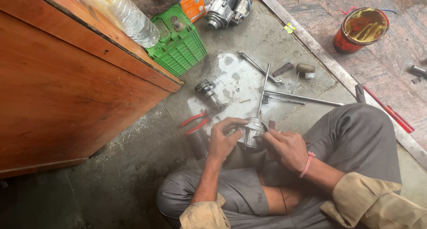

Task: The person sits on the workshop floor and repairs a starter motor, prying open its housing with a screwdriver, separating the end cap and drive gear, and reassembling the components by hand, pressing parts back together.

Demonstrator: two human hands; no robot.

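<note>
Metal housing sits above the lap, gripped by left hand and right hand. It may slip onto the floor and hit the pliers at nine o'clock.

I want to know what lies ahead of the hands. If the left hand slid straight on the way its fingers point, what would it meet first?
The left hand points right, its fingers on the round metal housing, so it meets that first. Beyond it, the right hand grips the other side.
</note>
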